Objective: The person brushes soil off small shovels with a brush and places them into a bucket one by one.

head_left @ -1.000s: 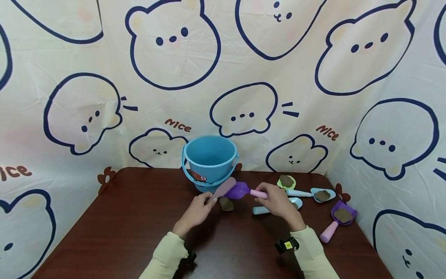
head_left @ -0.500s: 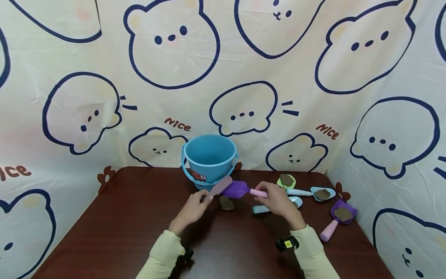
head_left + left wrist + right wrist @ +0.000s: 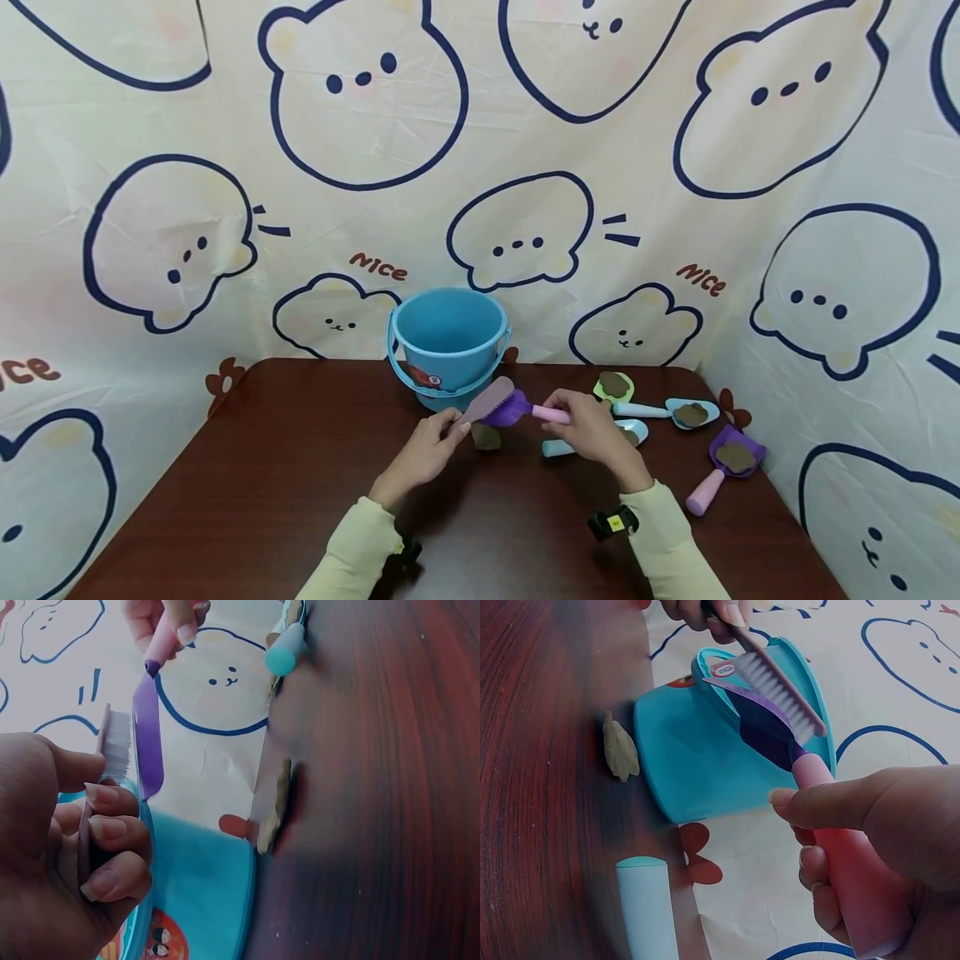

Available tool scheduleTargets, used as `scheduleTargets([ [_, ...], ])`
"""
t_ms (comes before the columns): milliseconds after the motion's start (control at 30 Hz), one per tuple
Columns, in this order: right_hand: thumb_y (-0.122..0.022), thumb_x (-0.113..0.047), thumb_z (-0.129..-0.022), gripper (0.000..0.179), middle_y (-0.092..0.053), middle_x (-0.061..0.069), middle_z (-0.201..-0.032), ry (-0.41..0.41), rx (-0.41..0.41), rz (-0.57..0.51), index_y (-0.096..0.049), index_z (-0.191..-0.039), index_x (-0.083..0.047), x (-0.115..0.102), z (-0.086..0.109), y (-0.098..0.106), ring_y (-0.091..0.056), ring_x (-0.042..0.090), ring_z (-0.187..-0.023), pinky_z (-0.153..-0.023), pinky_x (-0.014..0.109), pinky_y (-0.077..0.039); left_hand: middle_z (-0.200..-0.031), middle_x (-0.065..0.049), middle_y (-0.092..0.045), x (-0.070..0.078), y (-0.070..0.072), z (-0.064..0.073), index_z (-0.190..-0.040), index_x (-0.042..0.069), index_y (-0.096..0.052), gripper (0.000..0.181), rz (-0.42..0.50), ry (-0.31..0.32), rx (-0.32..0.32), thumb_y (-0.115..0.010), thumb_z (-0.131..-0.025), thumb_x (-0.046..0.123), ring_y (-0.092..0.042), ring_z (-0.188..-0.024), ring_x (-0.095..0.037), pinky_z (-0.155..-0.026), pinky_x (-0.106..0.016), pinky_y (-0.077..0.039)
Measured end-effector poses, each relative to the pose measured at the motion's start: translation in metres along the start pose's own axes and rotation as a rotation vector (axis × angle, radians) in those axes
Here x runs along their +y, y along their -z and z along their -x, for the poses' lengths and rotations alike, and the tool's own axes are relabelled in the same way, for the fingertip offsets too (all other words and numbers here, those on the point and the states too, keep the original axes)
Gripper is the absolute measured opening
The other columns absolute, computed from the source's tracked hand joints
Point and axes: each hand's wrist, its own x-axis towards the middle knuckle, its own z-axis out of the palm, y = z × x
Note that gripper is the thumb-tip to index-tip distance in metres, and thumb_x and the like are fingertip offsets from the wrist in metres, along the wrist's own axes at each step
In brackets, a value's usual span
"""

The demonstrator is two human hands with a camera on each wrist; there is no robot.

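Note:
My left hand (image 3: 422, 454) grips a mauve brush (image 3: 487, 400) with white bristles, fingers curled round its handle. In my right hand (image 3: 588, 423) is the pink handle of a toy shovel with a purple blade (image 3: 513, 408). The bristles (image 3: 780, 697) lie right along the blade's face, seen in both wrist views. Brush and shovel are raised in front of a blue bucket (image 3: 450, 333). Below them on the table lies a grey-brown lump (image 3: 620, 750), partly covered by the brush and blade in the head view.
To the right lie a light-blue shovel (image 3: 558, 448), a second light-blue shovel (image 3: 637, 410), a green-edged tool (image 3: 626, 397) and another purple shovel (image 3: 705, 492), each bearing a brown lump. A cartoon-printed cloth (image 3: 360, 208) hangs behind the brown table (image 3: 262, 483).
The brush in my left hand shifts slightly left, then back right, now overlapping more of the purple blade. My right hand and the shovel stay almost in place.

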Motion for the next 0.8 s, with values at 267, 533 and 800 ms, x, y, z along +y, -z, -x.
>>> scheduleTargets([
  [267,-0.085,-0.019,-0.083,0.022,-0.071,-0.004,-0.092,-0.003,0.003,0.014,-0.070,-0.100,-0.019,-0.002,0.000,-0.004,-0.062,0.018,-0.083,-0.090,0.057,-0.036,-0.070,0.002,-0.045,0.006,-0.005,0.001,-0.096,0.012,-0.059,0.020,0.016,-0.019,-0.033,-0.053,-0.107,0.027,-0.043,-0.059,-0.008,-0.058,-0.025,-0.038],
  [533,-0.084,-0.017,-0.085,0.021,-0.071,-0.004,-0.091,0.016,-0.017,-0.027,-0.070,-0.100,-0.017,-0.006,0.000,-0.009,-0.062,0.016,-0.080,-0.086,0.047,-0.049,-0.070,0.002,-0.045,0.007,-0.008,0.002,-0.100,0.005,-0.060,0.024,0.023,-0.021,-0.043,-0.053,-0.107,0.027,-0.041,-0.058,-0.007,-0.055,-0.024,-0.037],
  [800,-0.085,-0.016,-0.084,0.022,-0.070,-0.004,-0.090,0.023,0.005,-0.016,-0.070,-0.101,-0.017,-0.007,0.000,-0.014,-0.062,0.015,-0.080,-0.082,0.045,-0.052,-0.071,0.002,-0.046,0.006,-0.009,0.003,-0.101,0.004,-0.060,0.024,0.027,-0.022,-0.053,-0.053,-0.107,0.027,-0.042,-0.059,-0.007,-0.055,-0.024,-0.038],
])
